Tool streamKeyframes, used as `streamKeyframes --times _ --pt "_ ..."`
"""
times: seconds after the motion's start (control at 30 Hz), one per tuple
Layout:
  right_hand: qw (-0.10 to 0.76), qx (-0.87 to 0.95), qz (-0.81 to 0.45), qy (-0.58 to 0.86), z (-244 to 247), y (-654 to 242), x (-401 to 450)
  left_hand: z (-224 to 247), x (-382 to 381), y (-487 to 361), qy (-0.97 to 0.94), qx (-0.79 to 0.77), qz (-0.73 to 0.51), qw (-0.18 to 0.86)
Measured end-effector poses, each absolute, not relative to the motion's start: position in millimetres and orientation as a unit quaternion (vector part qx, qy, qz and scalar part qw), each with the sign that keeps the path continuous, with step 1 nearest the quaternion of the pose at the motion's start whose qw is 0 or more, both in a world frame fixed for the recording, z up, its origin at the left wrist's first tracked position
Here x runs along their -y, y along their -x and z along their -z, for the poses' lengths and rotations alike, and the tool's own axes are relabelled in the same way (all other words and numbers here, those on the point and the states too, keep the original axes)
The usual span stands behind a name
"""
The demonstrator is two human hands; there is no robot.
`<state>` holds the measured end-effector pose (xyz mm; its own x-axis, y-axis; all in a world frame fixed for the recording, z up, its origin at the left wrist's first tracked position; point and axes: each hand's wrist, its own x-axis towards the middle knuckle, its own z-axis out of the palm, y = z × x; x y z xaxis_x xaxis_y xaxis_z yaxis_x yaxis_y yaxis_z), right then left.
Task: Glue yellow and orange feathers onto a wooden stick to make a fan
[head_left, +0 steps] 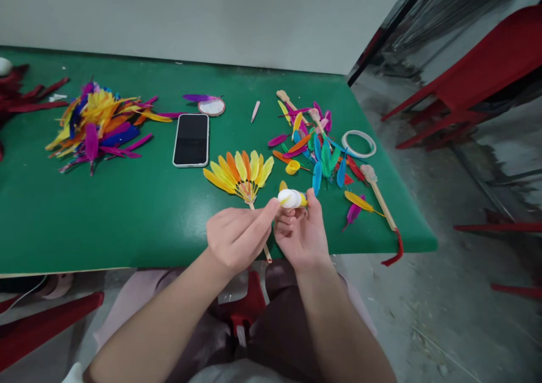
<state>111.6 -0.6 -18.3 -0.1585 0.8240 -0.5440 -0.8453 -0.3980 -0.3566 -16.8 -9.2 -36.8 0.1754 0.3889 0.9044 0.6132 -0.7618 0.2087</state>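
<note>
My right hand (pixel 301 233) is wrapped round a glue stick (pixel 302 199) with a yellow body, its white end tilted towards my left hand. My left hand (pixel 241 236) is closed in a pinch at that white end; a thin yellow feather (pixel 287 200) shows from its fingertips against the glue. Just beyond my left hand lies a fan of yellow and orange feathers (pixel 242 171) on a wooden stick (pixel 267 252), partly hidden by that hand. A yellow cap (pixel 292 167) rests on the table past the glue stick.
Loose coloured feathers (pixel 324 152) spread at the right, by a tape roll (pixel 359 144) and a wooden stick (pixel 383 202) with a red tassel. A phone (pixel 191 140), a round white disc (pixel 212 107) and a feather pile (pixel 101 120) lie left on the green table (pixel 161 219).
</note>
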Motion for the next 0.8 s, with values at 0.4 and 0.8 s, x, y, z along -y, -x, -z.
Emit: streamKeyframes --times 0.4,0.8 --pt "0.552 -0.038 -0.756 0.350 18.9 -111.4 -0.3 33.8 9.2 13.2 0.773 0.321 0.540 0.086" --pt "0.545 -0.008 -0.772 0.326 18.2 -111.3 0.9 33.2 6.7 15.2 0.765 0.340 0.539 0.094"
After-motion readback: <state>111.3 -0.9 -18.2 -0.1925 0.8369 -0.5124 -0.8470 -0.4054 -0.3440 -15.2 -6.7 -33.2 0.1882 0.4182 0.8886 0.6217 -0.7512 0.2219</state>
